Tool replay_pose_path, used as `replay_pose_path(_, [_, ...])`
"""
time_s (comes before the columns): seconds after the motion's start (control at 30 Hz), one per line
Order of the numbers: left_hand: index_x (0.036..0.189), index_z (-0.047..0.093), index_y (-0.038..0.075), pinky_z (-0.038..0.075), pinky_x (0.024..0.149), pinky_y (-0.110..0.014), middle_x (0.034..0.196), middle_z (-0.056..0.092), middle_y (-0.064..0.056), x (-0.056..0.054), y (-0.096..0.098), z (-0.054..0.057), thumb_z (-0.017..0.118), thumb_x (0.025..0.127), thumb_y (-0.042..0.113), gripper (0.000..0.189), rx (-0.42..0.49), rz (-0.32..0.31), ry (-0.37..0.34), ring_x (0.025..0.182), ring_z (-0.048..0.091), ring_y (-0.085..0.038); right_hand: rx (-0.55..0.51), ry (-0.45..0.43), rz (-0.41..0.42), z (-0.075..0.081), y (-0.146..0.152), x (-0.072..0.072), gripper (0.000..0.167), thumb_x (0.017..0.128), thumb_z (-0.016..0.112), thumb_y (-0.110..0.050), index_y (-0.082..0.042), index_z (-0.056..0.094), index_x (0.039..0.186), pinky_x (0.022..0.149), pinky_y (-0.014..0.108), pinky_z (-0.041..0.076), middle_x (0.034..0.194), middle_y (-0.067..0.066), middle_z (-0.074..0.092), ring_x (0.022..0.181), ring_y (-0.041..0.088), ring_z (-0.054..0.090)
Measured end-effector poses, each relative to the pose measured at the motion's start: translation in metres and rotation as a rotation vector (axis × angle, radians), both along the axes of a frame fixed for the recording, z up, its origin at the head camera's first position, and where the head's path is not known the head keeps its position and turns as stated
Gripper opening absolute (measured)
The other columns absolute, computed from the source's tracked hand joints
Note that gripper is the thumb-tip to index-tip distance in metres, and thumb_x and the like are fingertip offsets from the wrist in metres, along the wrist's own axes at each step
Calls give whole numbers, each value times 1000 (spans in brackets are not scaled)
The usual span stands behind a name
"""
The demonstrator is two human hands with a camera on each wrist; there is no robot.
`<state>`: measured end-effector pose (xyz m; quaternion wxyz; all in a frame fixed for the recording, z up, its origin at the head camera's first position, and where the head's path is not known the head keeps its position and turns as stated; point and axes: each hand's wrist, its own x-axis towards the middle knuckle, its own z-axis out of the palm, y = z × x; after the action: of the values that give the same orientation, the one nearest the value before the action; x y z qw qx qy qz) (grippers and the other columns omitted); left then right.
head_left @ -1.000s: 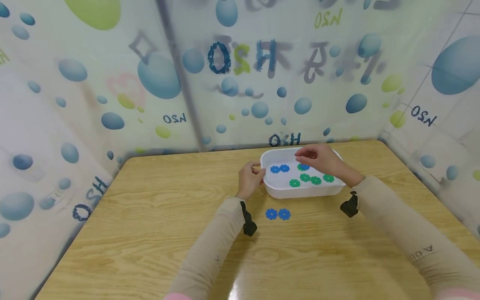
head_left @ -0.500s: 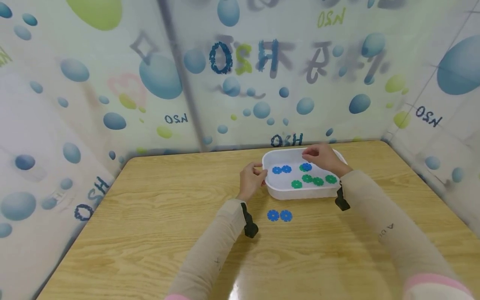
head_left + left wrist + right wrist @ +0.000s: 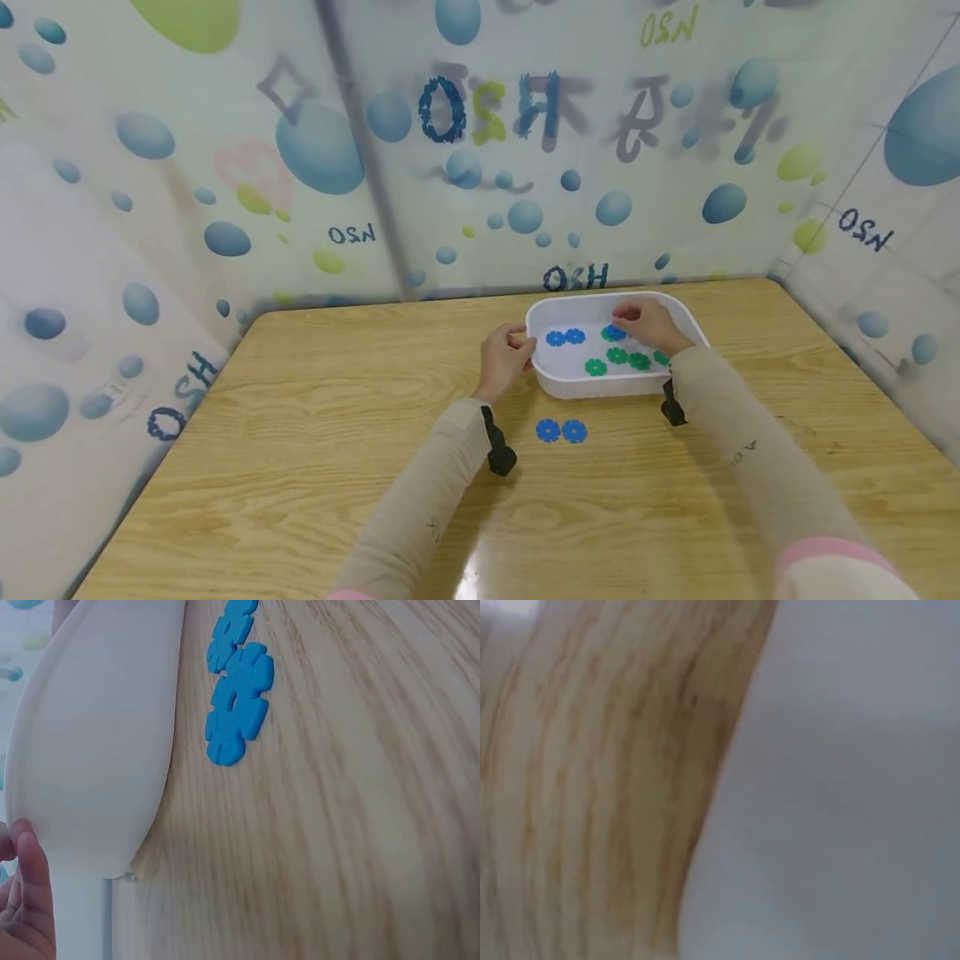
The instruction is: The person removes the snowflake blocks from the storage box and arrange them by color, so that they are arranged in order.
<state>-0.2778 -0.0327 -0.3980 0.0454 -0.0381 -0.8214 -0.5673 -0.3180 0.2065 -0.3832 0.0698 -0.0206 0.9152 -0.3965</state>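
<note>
At the left end of the white plastic tray (image 3: pixel 585 387), my left hand (image 3: pixel 501 364) grips the rim between thumb and fingers. The left wrist view shows those fingers (image 3: pixel 31 877) on the tray's edge. My right hand (image 3: pixel 648 323) is inside the tray, its fingertips close above a blue notched disc (image 3: pixel 617 332) that overlaps a green notched disc (image 3: pixel 606 335). Contact with the blue disc cannot be made out. Two blue discs (image 3: pixel 566 337) touch or nearly touch at the tray's left, and several green discs (image 3: pixel 617 356) lie toward its front. The right wrist view shows no fingers.
Two more blue discs (image 3: pixel 561 431) lie side by side on the wooden table (image 3: pixel 300 450), in front of the tray. A patterned curtain (image 3: pixel 465 208) hangs behind the table. The tray's wall (image 3: pixel 840 810) fills much of the right wrist view.
My right hand has moved slightly right and down, nearer the blue disc over the green one. The left hand keeps its grip on the tray.
</note>
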Motion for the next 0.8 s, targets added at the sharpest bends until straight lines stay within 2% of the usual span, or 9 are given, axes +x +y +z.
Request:
replay_pose_path(0.37, [112,55,-2,50,48,-20,73,59,-9,1,0,-1,60,83,9,31,-2,-11,5,56,60,-20,12,-70,-36,-9,-1,1,34,92,47,-13,4,46,122,93,45,37,116,21,47,101,32,44])
replay_pose_path(0.8, [111,55,-2,49,48,-20,73,59,-9,0,-1,2,60,83,9,31,-1,-10,-4,61,62,-27,87,-107,-12,-4,-2,-7,34,91,47,-10,2,46,122,95,47,34,117,20,47,106,32,43])
